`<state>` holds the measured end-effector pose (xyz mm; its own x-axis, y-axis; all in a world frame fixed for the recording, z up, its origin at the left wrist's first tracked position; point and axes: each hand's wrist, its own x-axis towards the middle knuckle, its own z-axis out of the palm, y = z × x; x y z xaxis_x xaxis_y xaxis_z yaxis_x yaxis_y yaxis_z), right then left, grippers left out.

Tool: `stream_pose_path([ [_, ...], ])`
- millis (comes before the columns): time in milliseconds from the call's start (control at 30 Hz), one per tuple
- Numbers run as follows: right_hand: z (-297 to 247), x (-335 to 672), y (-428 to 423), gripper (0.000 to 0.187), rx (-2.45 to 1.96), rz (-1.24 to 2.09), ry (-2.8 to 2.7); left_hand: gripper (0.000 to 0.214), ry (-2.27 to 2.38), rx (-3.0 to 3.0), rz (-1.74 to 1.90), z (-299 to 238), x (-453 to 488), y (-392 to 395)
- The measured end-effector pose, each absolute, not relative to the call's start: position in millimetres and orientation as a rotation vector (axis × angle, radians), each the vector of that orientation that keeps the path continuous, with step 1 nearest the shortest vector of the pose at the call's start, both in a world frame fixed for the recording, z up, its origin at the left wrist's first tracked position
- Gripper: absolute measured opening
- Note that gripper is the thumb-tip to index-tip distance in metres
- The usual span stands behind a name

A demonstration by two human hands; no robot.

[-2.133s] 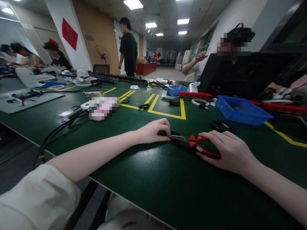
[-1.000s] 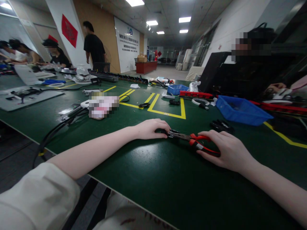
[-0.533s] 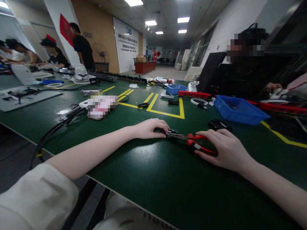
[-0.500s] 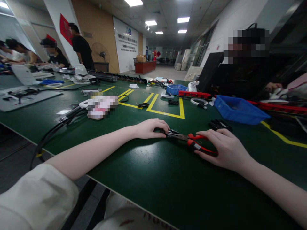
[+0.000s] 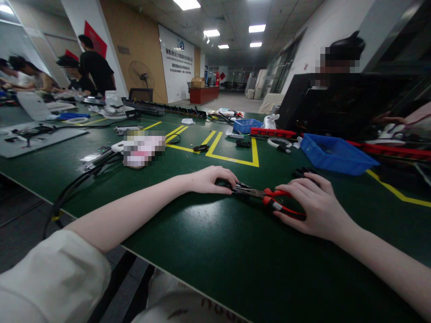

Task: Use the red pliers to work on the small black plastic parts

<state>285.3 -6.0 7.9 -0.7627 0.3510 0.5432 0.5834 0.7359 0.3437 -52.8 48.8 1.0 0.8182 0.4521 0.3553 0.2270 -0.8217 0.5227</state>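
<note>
My right hand (image 5: 314, 204) is closed around the red and black handles of a pair of long-nose pliers (image 5: 274, 201), which are spread somewhat apart. The jaws of the pliers point left and meet a small black part (image 5: 239, 185). Thumb and fingers of my left hand (image 5: 215, 180) pinch that black part from the other side; its exact kind is too small to make out. Both hands are low over the green table (image 5: 215, 251). Just behind my right hand lie black pieces (image 5: 301, 172), partly covered by the fingers.
A blue bin (image 5: 336, 154) stands at the right, a smaller blue basket (image 5: 247, 125) farther back. Small black parts (image 5: 243, 143) lie by the yellow tape. Black cables (image 5: 90, 172) run off the left edge. A person (image 5: 341, 63) sits behind a dark panel; others work far left.
My right hand's fingers have lifted and shifted slightly over the plier handles. My left hand and the black part have hardly moved. A standing person in the background has moved left.
</note>
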Motion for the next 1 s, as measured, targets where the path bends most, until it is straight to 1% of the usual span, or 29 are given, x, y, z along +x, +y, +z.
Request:
stream_pose_path([
  [167,7.4,285.1,-7.0,0.037,-0.668,-0.802,-2.482,0.015,0.515,2.55,0.621,2.0,-51.8,45.6],
  [333,7.6,285.1,-6.1,0.038,-0.632,-0.817,-2.483,0.015,0.546,2.566,0.611,2.3,-48.6,41.8],
  [700,5.2,287.7,-4.3,0.038,-0.659,-0.748,-2.483,0.014,0.478,2.53,0.644,2.0,-49.6,44.6],
  [1000,-6.5,297.6,3.6,0.045,-0.73,-0.632,-2.483,0.013,0.546,2.403,0.609,5.9,-52.3,45.1],
])
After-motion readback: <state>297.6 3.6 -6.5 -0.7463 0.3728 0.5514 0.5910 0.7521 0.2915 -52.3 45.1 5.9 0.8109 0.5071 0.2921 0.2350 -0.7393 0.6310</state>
